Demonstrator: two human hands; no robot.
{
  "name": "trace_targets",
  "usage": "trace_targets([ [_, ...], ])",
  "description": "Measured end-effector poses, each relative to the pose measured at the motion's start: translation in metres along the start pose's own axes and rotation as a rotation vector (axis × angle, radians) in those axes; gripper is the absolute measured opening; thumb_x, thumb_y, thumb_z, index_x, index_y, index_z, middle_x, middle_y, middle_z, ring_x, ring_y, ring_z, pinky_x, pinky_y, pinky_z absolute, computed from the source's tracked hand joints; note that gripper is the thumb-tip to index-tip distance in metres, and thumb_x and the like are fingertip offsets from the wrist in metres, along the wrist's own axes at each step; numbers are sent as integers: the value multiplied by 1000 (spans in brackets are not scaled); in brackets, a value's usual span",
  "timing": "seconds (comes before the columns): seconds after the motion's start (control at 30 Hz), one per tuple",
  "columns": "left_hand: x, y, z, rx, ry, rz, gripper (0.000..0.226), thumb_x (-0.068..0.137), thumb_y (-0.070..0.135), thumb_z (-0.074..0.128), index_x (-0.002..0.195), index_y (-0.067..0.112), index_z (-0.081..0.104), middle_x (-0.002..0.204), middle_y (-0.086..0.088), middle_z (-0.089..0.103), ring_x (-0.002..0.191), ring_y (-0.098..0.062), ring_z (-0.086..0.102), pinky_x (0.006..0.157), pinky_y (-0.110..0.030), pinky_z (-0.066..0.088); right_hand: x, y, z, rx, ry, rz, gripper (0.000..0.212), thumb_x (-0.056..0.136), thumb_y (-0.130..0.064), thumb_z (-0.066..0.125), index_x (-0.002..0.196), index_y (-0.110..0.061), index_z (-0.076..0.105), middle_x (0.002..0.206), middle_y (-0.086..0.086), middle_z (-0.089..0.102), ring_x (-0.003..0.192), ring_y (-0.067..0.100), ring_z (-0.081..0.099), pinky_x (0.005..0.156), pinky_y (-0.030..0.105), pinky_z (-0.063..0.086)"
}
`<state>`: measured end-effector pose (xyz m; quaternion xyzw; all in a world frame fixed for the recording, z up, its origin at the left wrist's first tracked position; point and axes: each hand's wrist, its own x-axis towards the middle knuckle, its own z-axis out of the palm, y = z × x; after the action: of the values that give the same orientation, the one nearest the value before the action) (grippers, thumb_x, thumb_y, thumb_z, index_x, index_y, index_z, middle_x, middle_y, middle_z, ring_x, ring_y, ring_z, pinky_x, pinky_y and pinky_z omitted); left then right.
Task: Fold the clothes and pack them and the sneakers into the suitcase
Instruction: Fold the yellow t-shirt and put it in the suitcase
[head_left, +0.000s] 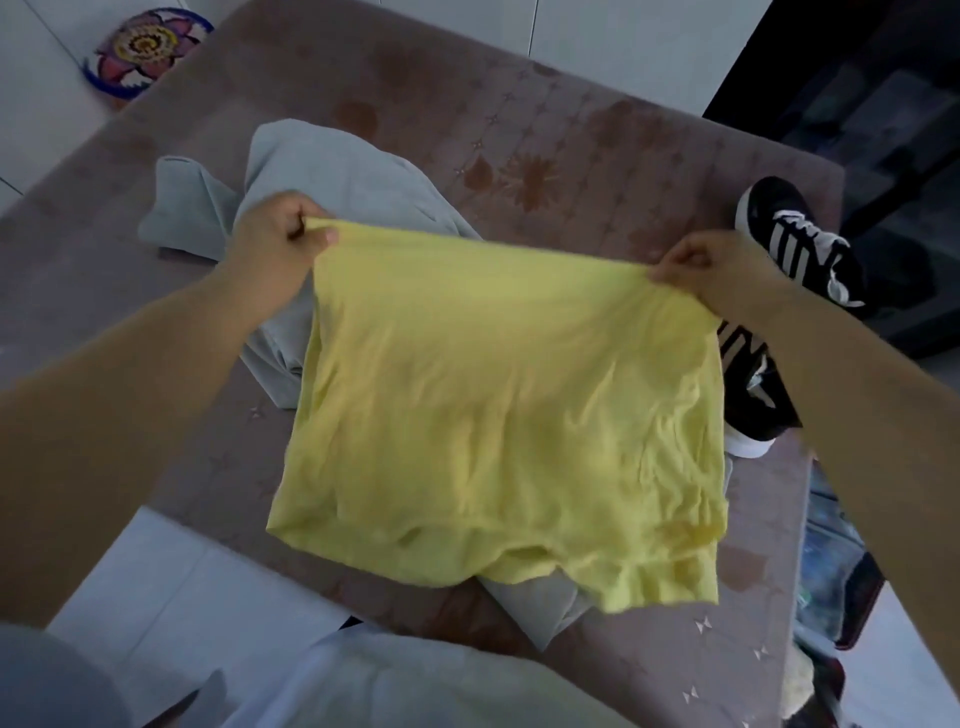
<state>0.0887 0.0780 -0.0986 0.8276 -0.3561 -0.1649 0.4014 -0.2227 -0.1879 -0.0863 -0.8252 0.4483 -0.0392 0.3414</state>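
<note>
Yellow garment (498, 415) is held up over the middle of the brown mattress (597, 135). The left hand (275, 234) pinches its top left corner and the right hand (717, 265) its top right. Beneath it lies a grey garment (322, 171) (crumpled, spread wide). Black sneakers (800, 244) sit at the mattress's right edge, one partly hidden by the yellow cloth.

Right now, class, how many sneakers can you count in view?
2. The far sneaker lies by the right edge of the brown mat, beyond the right hand; the near sneaker sits below that hand, partly hidden behind the yellow shirt.
</note>
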Motion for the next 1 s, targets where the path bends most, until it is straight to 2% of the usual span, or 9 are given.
trace_targets([
  [0.1,28,16,-2,28,157,67,23,88,18,59,74,34,49,73,12,50,66,0,45,66,-21,38,12,-11,-5,-3,305,-84,19,86,-26,65,98,-12,65,86,4,64,76,16,60,67,31,50],
  [0.17,38,26,2,81,168,98,17,86,17,60,91,32,56,90,6,58,77,-4,52,81,-25,44,6,-21,5,-105,372,-214,27,85,-17,62,110,-9,62,110,12,62,103,29,56,89,41,45],
  [0.3,2,30,23,457,26,284,52,85,23,59,134,10,44,130,-18,49,121,-36,42,105,-43,27,-52,-31,59,-199,79,-443,29,80,-19,70,107,-11,65,112,10,61,105,30,56,95,35,36],
  [0.4,-61,20,37,464,-254,659,36,87,36,49,111,14,63,111,-8,63,109,-28,50,100,-37,27,-117,-12,103,-139,-209,-526,31,74,-35,71,100,-19,67,109,1,62,99,22,57,93,33,40],
  [0.53,-123,-30,41,552,-513,834,47,84,63,40,102,24,61,108,5,62,105,-14,46,97,-32,31,-163,34,127,-166,-258,-338,56,78,-27,74,130,-26,54,139,-2,44,125,19,43,107,35,35],
  [0.7,-134,-56,26,663,-490,837,38,77,50,53,109,31,53,113,6,55,105,-13,41,97,-29,29,-169,54,125,-190,14,-456,29,80,-14,70,109,-19,70,114,6,65,100,29,64,81,45,55],
  [0.8,-126,-56,19,693,-418,871,20,71,27,73,89,23,65,103,-2,63,100,-18,45,94,-31,31,-164,55,115,-222,29,-502,23,77,-14,74,100,-18,74,108,2,68,93,26,66,78,41,55],
  [0.9,-127,-51,7,672,-373,833,15,84,29,50,79,19,60,103,-4,62,92,-24,58,90,-31,36,-164,60,113,-325,-17,-536,39,67,-8,82,103,-18,72,107,1,69,90,27,67,80,41,55],
  [1.0,-134,-48,-2,572,-304,778,14,86,26,43,85,17,54,103,-6,65,83,-24,65,76,-32,50,-167,63,110,-324,130,-588,24,73,1,69,91,-13,75,90,2,72,76,25,70,64,35,58],
])
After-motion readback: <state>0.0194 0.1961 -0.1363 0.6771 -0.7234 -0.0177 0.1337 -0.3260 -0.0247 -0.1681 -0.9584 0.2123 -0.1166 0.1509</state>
